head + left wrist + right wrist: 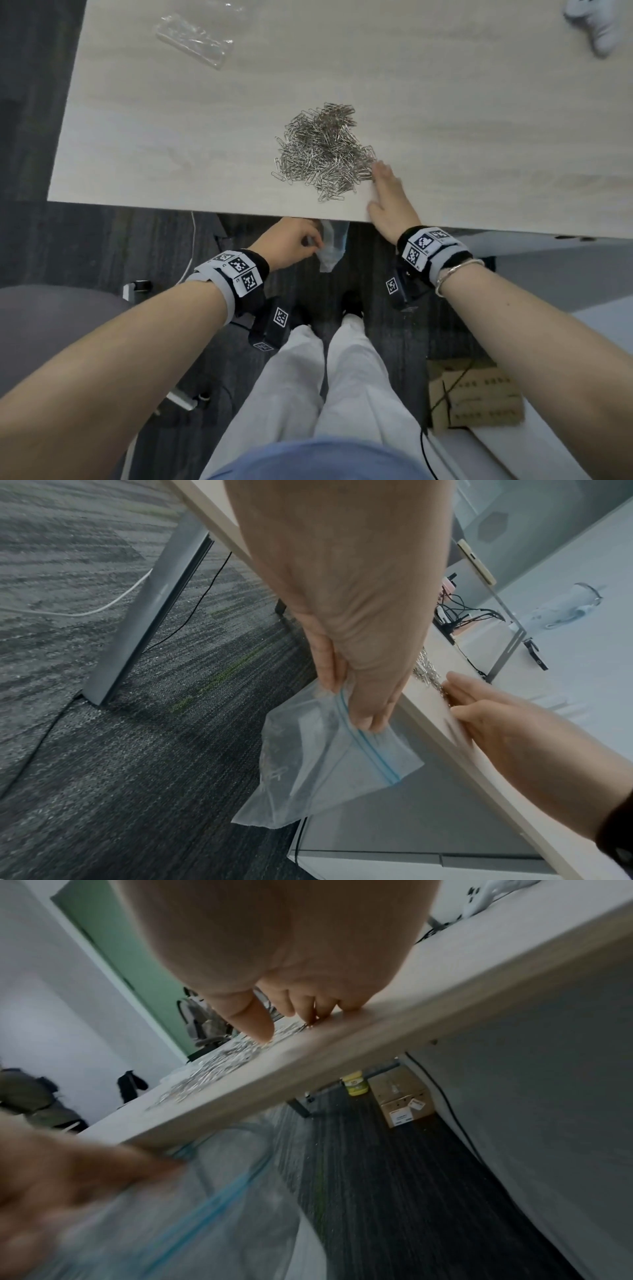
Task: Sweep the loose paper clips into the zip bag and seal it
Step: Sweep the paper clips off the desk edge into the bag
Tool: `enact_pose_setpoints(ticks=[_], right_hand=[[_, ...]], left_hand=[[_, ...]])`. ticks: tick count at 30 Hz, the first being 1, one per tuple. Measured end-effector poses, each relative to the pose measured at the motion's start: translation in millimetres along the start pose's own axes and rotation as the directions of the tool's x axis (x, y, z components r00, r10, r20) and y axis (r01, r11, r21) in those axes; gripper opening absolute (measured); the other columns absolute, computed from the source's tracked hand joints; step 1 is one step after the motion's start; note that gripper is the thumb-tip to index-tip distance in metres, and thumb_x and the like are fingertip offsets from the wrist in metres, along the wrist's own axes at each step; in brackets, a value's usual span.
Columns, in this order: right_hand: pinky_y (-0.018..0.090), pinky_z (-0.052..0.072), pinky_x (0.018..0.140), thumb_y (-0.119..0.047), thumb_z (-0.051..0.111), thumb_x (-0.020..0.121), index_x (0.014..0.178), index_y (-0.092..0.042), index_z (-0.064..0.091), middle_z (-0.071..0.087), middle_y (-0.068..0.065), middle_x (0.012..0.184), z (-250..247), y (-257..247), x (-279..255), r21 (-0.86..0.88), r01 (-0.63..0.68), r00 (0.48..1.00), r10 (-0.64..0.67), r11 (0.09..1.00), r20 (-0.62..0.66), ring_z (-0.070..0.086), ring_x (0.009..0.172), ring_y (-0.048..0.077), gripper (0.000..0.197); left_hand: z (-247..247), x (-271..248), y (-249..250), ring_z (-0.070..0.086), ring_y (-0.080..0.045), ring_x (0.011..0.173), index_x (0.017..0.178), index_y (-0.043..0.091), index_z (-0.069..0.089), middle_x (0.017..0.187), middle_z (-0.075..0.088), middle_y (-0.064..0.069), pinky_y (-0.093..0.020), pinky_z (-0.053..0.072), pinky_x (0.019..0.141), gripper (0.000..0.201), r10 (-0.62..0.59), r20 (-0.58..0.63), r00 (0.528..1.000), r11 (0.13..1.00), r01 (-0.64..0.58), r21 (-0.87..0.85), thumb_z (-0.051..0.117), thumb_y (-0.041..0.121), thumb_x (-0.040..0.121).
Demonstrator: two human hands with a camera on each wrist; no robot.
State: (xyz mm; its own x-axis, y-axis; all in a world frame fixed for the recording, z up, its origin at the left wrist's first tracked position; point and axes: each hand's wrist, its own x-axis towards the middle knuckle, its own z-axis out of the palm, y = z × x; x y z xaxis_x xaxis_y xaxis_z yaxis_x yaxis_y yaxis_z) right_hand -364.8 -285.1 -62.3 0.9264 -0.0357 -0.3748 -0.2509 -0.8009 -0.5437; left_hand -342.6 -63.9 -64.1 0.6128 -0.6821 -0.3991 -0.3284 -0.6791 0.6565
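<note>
A heap of silver paper clips (325, 150) lies on the light wooden table (171, 144) near its front edge. My right hand (387, 192) rests flat on the table with straight fingers touching the heap's right side. Just below the table edge, my left hand (294, 240) pinches the top of a clear zip bag (330, 246) with a blue zip strip (369, 748); the bag (318, 764) hangs down over the floor. In the right wrist view the clips (212, 1069) spread along the table beyond my fingertips (263, 1034), with the bag (192, 1204) blurred below.
A second clear plastic bag (195, 37) lies at the table's far left. A white object (596, 24) sits at the far right corner. Below are my legs, a grey chair (51, 329), a cardboard box (476, 394) and cables on dark carpet.
</note>
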Motion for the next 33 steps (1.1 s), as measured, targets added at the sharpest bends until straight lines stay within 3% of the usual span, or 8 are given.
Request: enact_pose_setpoints(ticks=[5, 10, 16, 20, 22, 27, 30, 33], right_hand=[[0.025, -0.011, 0.114, -0.004, 0.037, 0.09, 0.15, -0.01, -0.002, -0.005, 0.008, 0.158, 17, -10, -12, -0.023, 0.101, 0.993, -0.1, 0.995, 0.059, -0.007, 0.146, 0.018, 0.071], [0.031, -0.008, 0.117, -0.002, 0.035, 0.087, 0.149, -0.008, 0.001, -0.001, 0.009, 0.159, 1, 12, -19, -0.006, -0.005, 0.994, 0.004, 1.0, -0.108, -0.004, 0.147, 0.021, 0.071], [0.035, -0.008, 0.116, -0.009, 0.036, 0.091, 0.149, -0.009, 0.008, -0.001, 0.011, 0.159, 9, 27, -37, -0.197, -0.009, 1.0, 0.009, 0.98, -0.001, -0.004, 0.147, 0.024, 0.065], [0.042, 0.03, 0.11, -0.002, 0.042, 0.083, 0.132, -0.012, 0.049, 0.046, 0.008, 0.141, 9, 16, -55, -0.073, 0.147, 0.964, -0.16, 0.986, -0.21, 0.039, 0.128, 0.028, 0.051], [0.037, 0.04, 0.1, 0.0, 0.041, 0.084, 0.121, -0.013, 0.059, 0.056, 0.005, 0.128, 11, 12, -63, -0.012, 0.216, 0.969, -0.216, 0.976, -0.122, 0.051, 0.116, 0.025, 0.043], [0.036, 0.037, 0.107, -0.005, 0.038, 0.086, 0.137, -0.024, 0.046, 0.042, -0.003, 0.146, 18, -2, -63, -0.191, 0.313, 0.908, -0.234, 0.931, 0.348, 0.042, 0.132, 0.019, 0.055], [0.038, 0.046, 0.098, -0.014, 0.045, 0.085, 0.138, -0.028, 0.043, 0.05, 0.004, 0.14, 27, -5, -57, -0.377, 0.283, 0.855, -0.054, 0.882, 0.515, 0.052, 0.123, 0.026, 0.055], [0.033, 0.052, 0.08, -0.021, 0.052, 0.086, 0.121, -0.016, 0.056, 0.059, 0.008, 0.122, 32, -7, -56, -0.622, 0.286, 0.803, 0.171, 0.729, 0.571, 0.061, 0.101, 0.027, 0.036]], left_hand=[[7, 0, 3, 0.064, -0.025, 0.1, 0.086, 0.011, 0.075, 0.094, 0.071, -0.005, -0.042, 0.051, 0.085, 0.007, 0.001, -0.024, 1.0, 0.999, -0.002, -0.032, 0.07, 0.013, 0.081], [14, 1, 13, 0.064, -0.023, 0.102, 0.09, 0.011, 0.075, 0.093, 0.071, -0.004, -0.041, 0.05, 0.09, 0.01, -0.003, -0.084, 0.996, 0.997, -0.004, -0.077, 0.069, 0.011, 0.082], [20, 1, 18, 0.06, -0.022, 0.115, 0.093, 0.01, 0.075, 0.116, 0.068, -0.009, -0.039, 0.047, 0.098, 0.012, -0.042, -0.083, 0.996, 0.995, 0.034, -0.091, 0.069, 0.014, 0.083], [21, -1, 20, 0.053, -0.019, 0.125, 0.09, 0.008, 0.074, 0.128, 0.061, -0.013, -0.032, 0.044, 0.102, 0.01, -0.029, -0.036, 0.999, 0.998, 0.027, -0.065, 0.069, 0.014, 0.084], [23, -3, 18, 0.049, -0.018, 0.128, 0.088, 0.009, 0.074, 0.132, 0.058, -0.013, -0.032, 0.043, 0.102, 0.008, -0.012, 0.004, 1.0, 0.998, 0.012, -0.054, 0.07, 0.014, 0.083], [25, -6, 15, 0.058, -0.017, 0.118, 0.082, 0.008, 0.072, 0.116, 0.068, -0.008, -0.04, 0.049, 0.094, 0.007, 0.064, 0.068, 0.996, 0.998, -0.062, -0.033, 0.07, 0.015, 0.082], [23, -10, 15, 0.048, -0.01, 0.129, 0.079, 0.012, 0.069, 0.116, 0.068, -0.008, -0.037, 0.047, 0.096, 0.005, 0.067, 0.129, 0.989, 0.997, -0.072, 0.035, 0.068, 0.014, 0.084], [18, -13, 11, 0.061, -0.021, 0.113, 0.083, 0.015, 0.07, 0.113, 0.068, -0.007, -0.032, 0.05, 0.085, 0.006, 0.018, 0.207, 0.978, 0.978, -0.06, 0.2, 0.064, 0.015, 0.085]])
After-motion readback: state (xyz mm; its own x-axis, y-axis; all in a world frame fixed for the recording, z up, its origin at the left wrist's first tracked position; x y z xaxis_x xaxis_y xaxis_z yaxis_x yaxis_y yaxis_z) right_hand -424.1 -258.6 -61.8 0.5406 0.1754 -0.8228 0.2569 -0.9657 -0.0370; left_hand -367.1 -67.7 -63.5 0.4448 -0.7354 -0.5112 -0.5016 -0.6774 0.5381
